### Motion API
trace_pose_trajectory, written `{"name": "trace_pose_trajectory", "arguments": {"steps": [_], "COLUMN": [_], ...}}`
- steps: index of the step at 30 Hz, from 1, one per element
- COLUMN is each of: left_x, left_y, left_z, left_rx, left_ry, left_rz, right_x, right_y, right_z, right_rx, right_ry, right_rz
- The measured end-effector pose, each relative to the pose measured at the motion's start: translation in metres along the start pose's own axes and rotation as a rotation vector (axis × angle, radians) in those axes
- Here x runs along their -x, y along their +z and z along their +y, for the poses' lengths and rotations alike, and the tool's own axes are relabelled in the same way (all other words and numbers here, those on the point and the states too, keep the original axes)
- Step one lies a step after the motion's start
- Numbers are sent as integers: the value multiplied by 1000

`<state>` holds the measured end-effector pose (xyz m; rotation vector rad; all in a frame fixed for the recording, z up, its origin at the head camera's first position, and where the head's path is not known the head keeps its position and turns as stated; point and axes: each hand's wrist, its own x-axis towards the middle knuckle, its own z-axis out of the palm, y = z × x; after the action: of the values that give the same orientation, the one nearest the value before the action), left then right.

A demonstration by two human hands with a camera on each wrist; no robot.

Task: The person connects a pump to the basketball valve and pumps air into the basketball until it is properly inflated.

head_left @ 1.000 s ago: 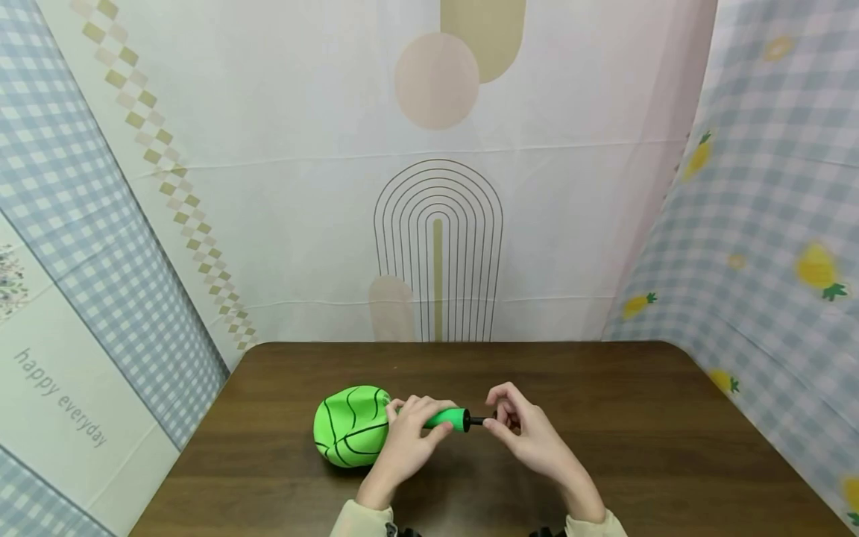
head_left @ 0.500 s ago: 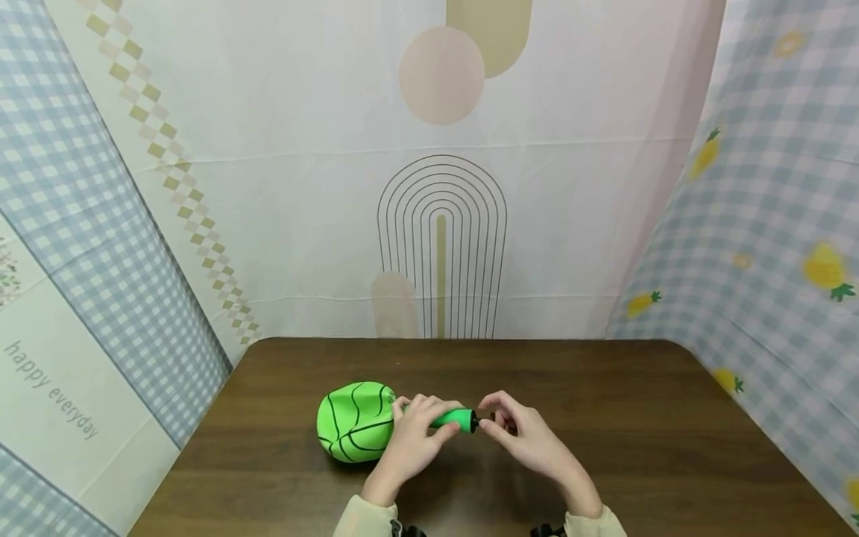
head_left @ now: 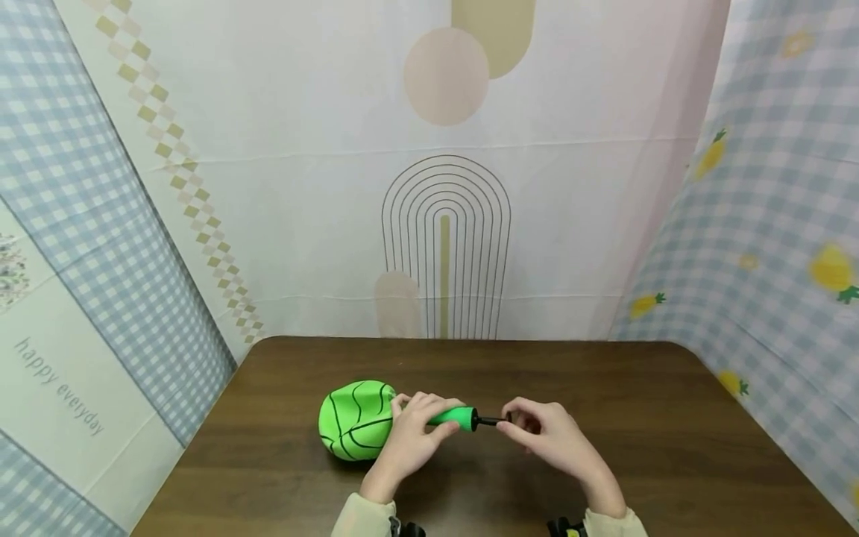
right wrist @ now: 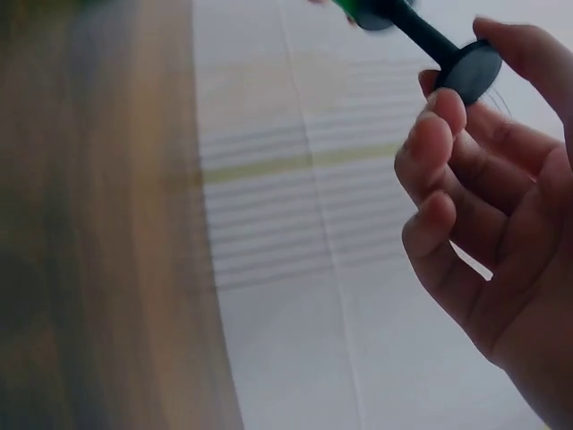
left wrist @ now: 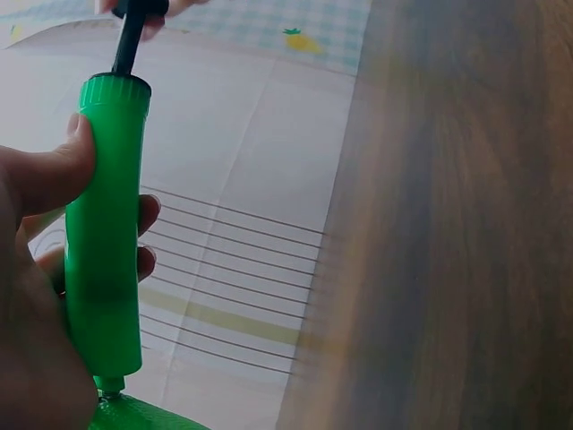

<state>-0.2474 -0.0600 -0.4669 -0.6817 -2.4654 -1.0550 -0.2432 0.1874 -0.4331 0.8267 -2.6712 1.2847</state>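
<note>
A green hand pump lies sideways in the head view, its nozzle end joined to a partly deflated green ball with black lines. My left hand grips the pump's barrel, thumb along one side and fingertips wrapped round the other. On the right, my right hand pinches the round black handle between thumb and fingers. A length of black rod shows between barrel and handle. Wrinkles and a dented top mark the ball, and its pump end is partly hidden by the left hand.
The dark wooden table lies under both hands. Behind it hangs a pale patterned cloth, with blue checked cloths at either side.
My right hand first pushed the handle in toward the barrel, then drew it back out to the right, so more rod shows now. The left hand keeps its grip; the view shifted slightly.
</note>
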Motion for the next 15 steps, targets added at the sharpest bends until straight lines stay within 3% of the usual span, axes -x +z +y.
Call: {"name": "trace_pose_trajectory", "arguments": {"steps": [4,10,15], "left_x": [-1,-2,-1], "left_y": [-2,-5,-4], "left_z": [0,0,-1], "left_rx": [0,20,30], "left_ry": [-16,-43,-53], "left_rz": [6,20,32], "right_x": [8,23,25], "right_y": [-17,-43,-43], "right_z": [2,4,1], "right_rx": [-37,-23,-10], "right_ry": [42,127,103], "right_rz": [13,141,176]}}
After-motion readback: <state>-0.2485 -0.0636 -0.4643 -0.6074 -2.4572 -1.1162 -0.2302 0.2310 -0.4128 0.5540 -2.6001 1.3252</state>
